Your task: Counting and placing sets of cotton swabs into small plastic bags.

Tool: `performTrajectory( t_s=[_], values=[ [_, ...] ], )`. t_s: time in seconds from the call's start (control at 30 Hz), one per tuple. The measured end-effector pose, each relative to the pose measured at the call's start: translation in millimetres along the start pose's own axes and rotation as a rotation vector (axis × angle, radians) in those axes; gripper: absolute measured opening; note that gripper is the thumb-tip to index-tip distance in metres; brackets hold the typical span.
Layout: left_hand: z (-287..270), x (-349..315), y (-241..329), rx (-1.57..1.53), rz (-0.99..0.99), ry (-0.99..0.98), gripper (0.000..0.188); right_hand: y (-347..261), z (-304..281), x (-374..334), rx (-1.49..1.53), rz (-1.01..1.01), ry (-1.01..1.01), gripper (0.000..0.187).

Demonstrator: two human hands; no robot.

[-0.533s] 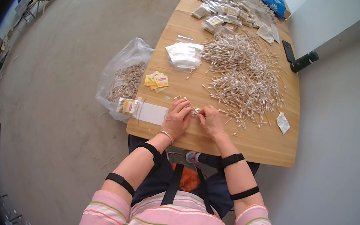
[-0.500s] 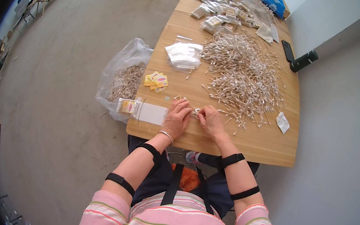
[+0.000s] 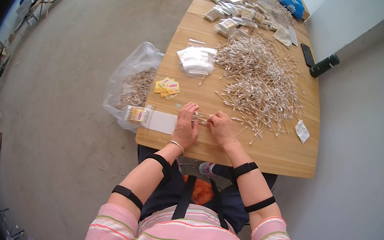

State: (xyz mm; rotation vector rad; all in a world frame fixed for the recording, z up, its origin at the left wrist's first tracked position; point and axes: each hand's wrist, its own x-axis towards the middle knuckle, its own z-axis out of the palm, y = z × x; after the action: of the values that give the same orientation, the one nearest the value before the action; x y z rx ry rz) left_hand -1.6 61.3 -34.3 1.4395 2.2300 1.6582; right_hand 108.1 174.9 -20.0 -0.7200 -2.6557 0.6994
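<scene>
Near the table's front edge, a small row of cotton swabs lies between my two hands. My left hand rests at their left end, its fingers curled around that side with the thumb against them. From the right, my right hand pinches at the swabs with thumb and fingertips; exactly how many it grips is hidden. Left of my left hand lies a white flat pad, and beside that a filled clear pack of swabs with a yellow card inside. Yellow cards are fanned out just beyond.
A big heap of loose swabs spreads over the table's right half. Clear plastic bags are stacked left of it; finished packs pile up at the far end. A dark bottle and phone sit by the wall. A plastic sack adjoins the left edge.
My left hand has drawn slightly left, with its fingers closer together, so more of the swabs shows between the hands. My right hand has shifted a little and remains pinched.
</scene>
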Motion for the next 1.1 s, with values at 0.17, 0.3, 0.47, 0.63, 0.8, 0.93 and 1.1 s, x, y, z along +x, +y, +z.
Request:
performTrajectory(
  t_s=[0.17, 0.3, 0.47, 0.63, 0.8, 0.93, 1.1],
  values=[
    [-5, 8, -19, 0.113, -0.076, 0.033, 0.038, -1, 5, 4, -0.163, -0.042, -0.022, 0.006],
    [-16, 29, -33, 0.206, -0.115, -0.108, 0.030, 2, 1, 2, -0.010, 0.038, 0.053, 0.008],
    [-21, 42, -42, 0.202, -0.123, -0.272, 0.017, 19, -14, 1, 0.232, 0.167, 0.062, 0.007],
    [-17, 41, -49, 0.262, -0.090, -0.313, 0.009, 27, -10, -1, 0.609, 0.352, 0.118, 0.013],
    [-21, 38, -54, 0.303, -0.063, -0.223, 0.011, 18, -14, 0, 0.902, 0.558, 0.049, 0.013],
    [-21, 31, -32, -0.073, -0.316, -0.115, 0.012, -1, -8, 4, 0.958, 0.612, 0.079, 0.011],
    [-15, 30, 9, -0.745, -0.797, -0.374, 0.021, -35, 11, 12, 0.853, 0.418, 0.217, 0.014]
  ],
)
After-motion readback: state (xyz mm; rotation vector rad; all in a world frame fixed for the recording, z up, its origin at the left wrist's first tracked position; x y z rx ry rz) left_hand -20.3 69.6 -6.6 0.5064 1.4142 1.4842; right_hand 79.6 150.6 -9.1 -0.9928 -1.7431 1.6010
